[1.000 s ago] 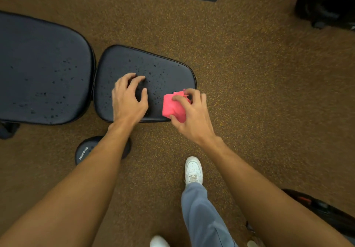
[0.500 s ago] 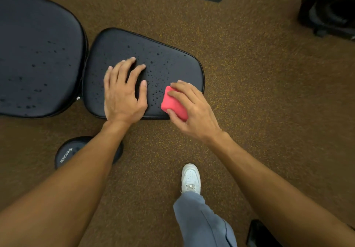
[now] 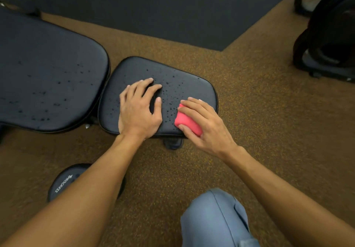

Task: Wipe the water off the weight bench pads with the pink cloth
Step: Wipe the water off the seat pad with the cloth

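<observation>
barely begun, i judge: drops dot both the small pad (image 3: 182,81) and the big pad (image 3: 48,70). the right hand (image 3: 205,125) grasps the cloth (image 3: 187,122) in curled fingers, pressing it on the small pad's near right corner. the left hand (image 3: 138,112) lies flat there, fingers released.

You are gripping the pink cloth (image 3: 187,123) in your right hand (image 3: 207,127) on the wet seat pad (image 3: 182,82), left hand (image 3: 138,112) resting flat.

We find the far half of the seat pad (image 3: 182,77) free, plus a narrow strip between our left hand (image 3: 138,112), flat on it, and our right hand (image 3: 209,129) holding the cloth (image 3: 186,121) at its near edge.
</observation>
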The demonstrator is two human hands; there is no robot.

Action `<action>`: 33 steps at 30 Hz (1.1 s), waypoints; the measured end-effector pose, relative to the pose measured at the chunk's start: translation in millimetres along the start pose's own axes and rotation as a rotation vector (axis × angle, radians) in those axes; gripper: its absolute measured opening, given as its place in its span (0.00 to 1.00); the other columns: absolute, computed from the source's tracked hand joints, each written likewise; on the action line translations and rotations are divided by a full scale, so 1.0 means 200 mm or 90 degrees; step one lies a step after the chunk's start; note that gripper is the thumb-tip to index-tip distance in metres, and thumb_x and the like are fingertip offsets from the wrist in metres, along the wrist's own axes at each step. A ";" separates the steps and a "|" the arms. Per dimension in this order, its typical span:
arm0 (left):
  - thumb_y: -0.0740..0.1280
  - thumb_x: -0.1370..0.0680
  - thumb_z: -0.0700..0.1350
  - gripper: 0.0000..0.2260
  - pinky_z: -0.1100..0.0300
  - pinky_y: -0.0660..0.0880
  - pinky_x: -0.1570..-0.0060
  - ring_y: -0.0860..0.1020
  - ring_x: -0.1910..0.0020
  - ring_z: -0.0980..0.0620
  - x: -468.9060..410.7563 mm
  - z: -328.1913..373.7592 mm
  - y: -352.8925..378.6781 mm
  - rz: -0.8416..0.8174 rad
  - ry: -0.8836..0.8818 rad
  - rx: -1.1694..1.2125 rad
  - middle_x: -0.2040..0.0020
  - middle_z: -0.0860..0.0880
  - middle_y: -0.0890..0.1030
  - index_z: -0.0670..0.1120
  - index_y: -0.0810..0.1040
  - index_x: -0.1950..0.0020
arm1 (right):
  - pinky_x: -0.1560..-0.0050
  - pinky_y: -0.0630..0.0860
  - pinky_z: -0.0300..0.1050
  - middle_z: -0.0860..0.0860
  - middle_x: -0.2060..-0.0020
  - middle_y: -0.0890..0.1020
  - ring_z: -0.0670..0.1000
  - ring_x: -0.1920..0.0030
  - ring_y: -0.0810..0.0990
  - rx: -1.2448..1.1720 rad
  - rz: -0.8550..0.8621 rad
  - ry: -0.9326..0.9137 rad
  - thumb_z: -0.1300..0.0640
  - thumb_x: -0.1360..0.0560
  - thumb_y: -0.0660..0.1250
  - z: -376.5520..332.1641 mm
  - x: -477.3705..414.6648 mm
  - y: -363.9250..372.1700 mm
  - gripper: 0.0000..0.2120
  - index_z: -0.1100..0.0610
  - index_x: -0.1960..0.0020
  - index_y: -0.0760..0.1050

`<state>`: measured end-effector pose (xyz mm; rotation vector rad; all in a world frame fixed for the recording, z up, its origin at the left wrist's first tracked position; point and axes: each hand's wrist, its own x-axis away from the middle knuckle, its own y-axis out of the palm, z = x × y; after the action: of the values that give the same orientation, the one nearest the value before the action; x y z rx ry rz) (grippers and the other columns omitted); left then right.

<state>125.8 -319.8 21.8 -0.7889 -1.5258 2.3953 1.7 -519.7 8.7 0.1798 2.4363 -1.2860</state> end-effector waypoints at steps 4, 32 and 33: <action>0.63 0.17 0.52 0.16 0.45 0.62 0.24 0.70 0.26 0.50 0.00 0.00 0.01 0.012 0.005 -0.002 0.27 0.54 0.75 0.53 0.78 0.30 | 0.20 0.66 0.59 0.54 0.25 0.76 0.54 0.20 0.70 0.000 0.015 -0.013 0.50 0.17 0.71 0.00 0.01 0.01 0.23 0.60 0.26 0.77; 0.58 0.18 0.57 0.21 0.39 0.55 0.21 0.64 0.20 0.50 -0.10 -0.08 0.05 -0.041 -0.007 0.017 0.21 0.50 0.71 0.55 0.77 0.27 | 0.20 0.66 0.58 0.50 0.24 0.75 0.49 0.19 0.67 0.047 -0.022 0.123 0.52 0.16 0.71 -0.17 -0.02 -0.02 0.23 0.57 0.24 0.75; 0.58 0.18 0.57 0.21 0.39 0.55 0.21 0.64 0.20 0.50 -0.11 -0.08 0.05 -0.040 -0.005 0.018 0.21 0.50 0.71 0.55 0.77 0.27 | 0.20 0.65 0.59 0.50 0.24 0.74 0.49 0.19 0.66 0.048 -0.016 0.128 0.52 0.16 0.71 -0.19 -0.02 -0.01 0.23 0.57 0.24 0.74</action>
<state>153.9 -320.3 15.5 -0.7156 -1.4927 2.3724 -4.7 -489.6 31.4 0.3135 2.5645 -1.4352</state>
